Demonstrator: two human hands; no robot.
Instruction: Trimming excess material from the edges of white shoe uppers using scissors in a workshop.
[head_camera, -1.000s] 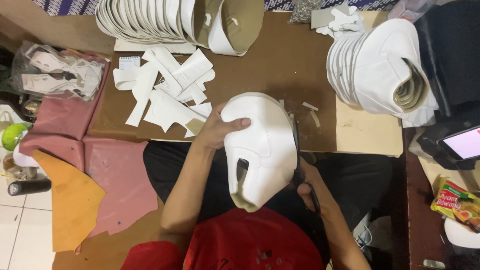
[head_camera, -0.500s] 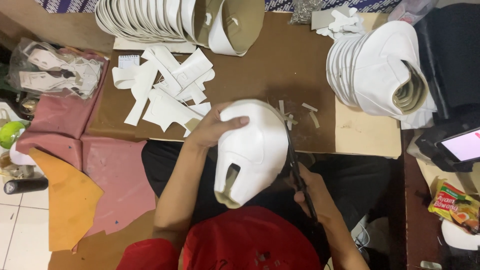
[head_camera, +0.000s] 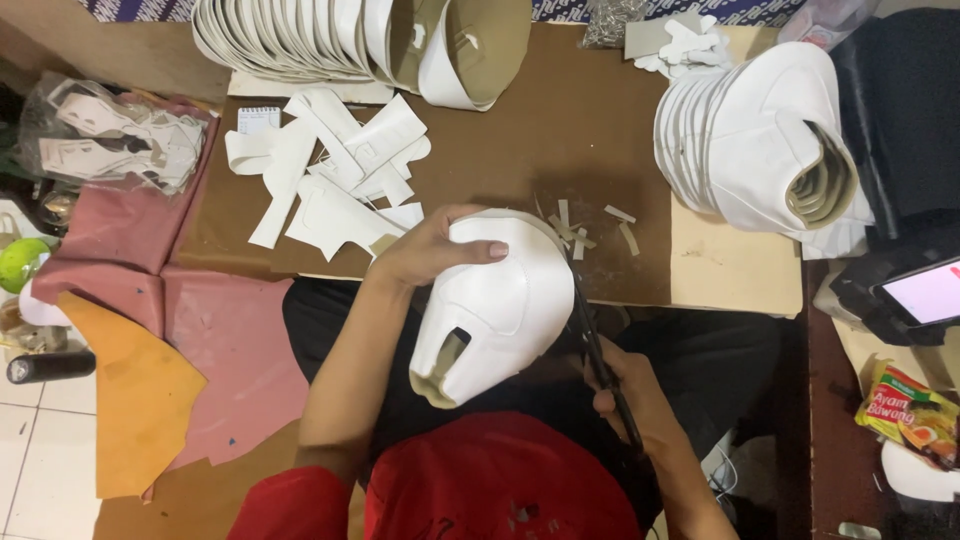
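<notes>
My left hand (head_camera: 432, 250) grips a curved white shoe-upper piece (head_camera: 495, 305) by its top, held over my lap at the table's front edge. A slot opening shows near the piece's lower left. My right hand (head_camera: 640, 395) is closed on dark scissors (head_camera: 595, 345), whose blades run up along the right edge of the white piece. Small white trimmings (head_camera: 585, 228) lie on the brown table (head_camera: 520, 150) just beyond the piece.
Stacks of white uppers stand at the back (head_camera: 330, 40) and right (head_camera: 770, 140). Flat white cut pieces (head_camera: 335, 175) lie left of centre. A bag of parts (head_camera: 110, 135), pink (head_camera: 225, 350) and orange (head_camera: 125, 395) sheets lie left. A phone (head_camera: 925, 295) and snack packet (head_camera: 910, 410) sit right.
The white piece has been turned and tilted in my left hand, its lower end swinging left. The scissors have moved up along its right edge, and more trimmings lie on the table.
</notes>
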